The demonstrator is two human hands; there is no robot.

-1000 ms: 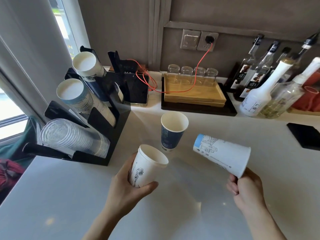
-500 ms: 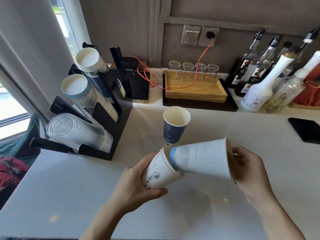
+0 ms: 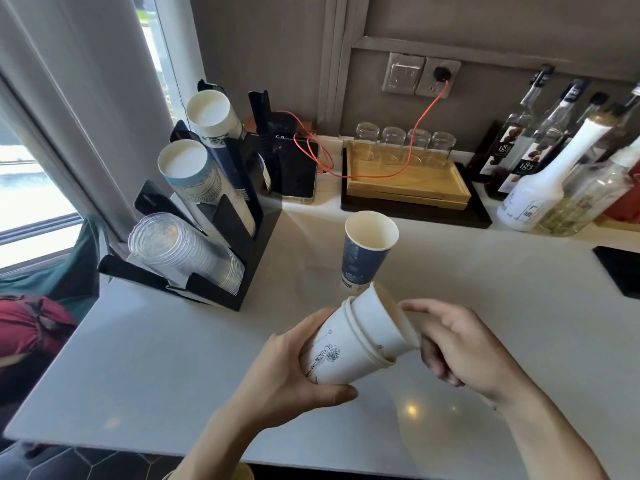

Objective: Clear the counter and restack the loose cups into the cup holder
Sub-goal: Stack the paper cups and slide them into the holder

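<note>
My left hand (image 3: 287, 372) grips a white paper cup (image 3: 332, 355) with a line drawing, tilted with its mouth to the right. A second white cup (image 3: 381, 320) is nested inside it, its rim sticking out. My right hand (image 3: 457, 344) touches that inner cup's rim with fingertips. A dark blue paper cup (image 3: 367, 251) stands upright on the counter just behind them. The black cup holder (image 3: 242, 244) at the left holds a stack of clear lids (image 3: 180, 251) and two slanted stacks of paper cups (image 3: 197, 174).
A wooden tray (image 3: 408, 183) with several upturned glasses sits at the back, crossed by a red cable. Syrup bottles (image 3: 540, 188) crowd the back right. A black pad (image 3: 620, 268) lies at the right edge. A dark device (image 3: 298, 171) sits beside the holder.
My right hand has pushed the blue-trimmed white cup fully into the cup in my left hand; a second ago the two cups were held apart.
</note>
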